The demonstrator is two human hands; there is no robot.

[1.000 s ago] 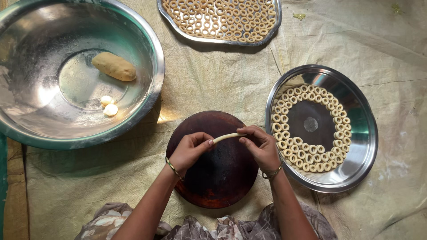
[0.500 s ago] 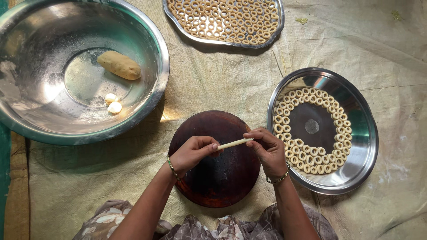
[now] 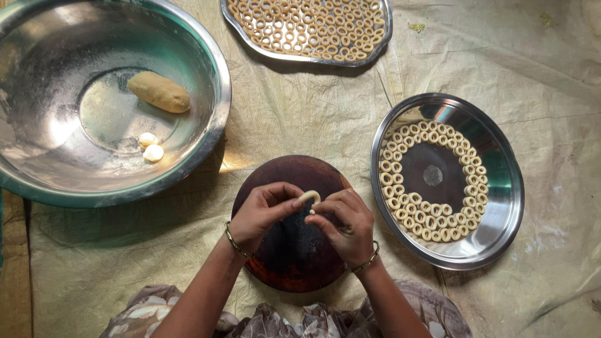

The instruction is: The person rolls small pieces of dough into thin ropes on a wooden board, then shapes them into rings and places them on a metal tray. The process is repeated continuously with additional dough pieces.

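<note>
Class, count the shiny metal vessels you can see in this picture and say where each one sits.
3: a large round steel bowl at upper left, a wavy-edged steel tray at top centre, partly cut off, and a round steel plate at right.

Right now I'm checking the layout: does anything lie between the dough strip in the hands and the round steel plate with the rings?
Nothing visible does. The pale curled dough strip is pinched by both hands above the round dark wooden board; only bare cloth separates the board from the round steel plate.

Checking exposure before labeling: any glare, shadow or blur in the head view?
Head view: bright glare on the big steel bowl and round plate; both hands and dough strip sharp; soft shadow below the bowl.
</note>
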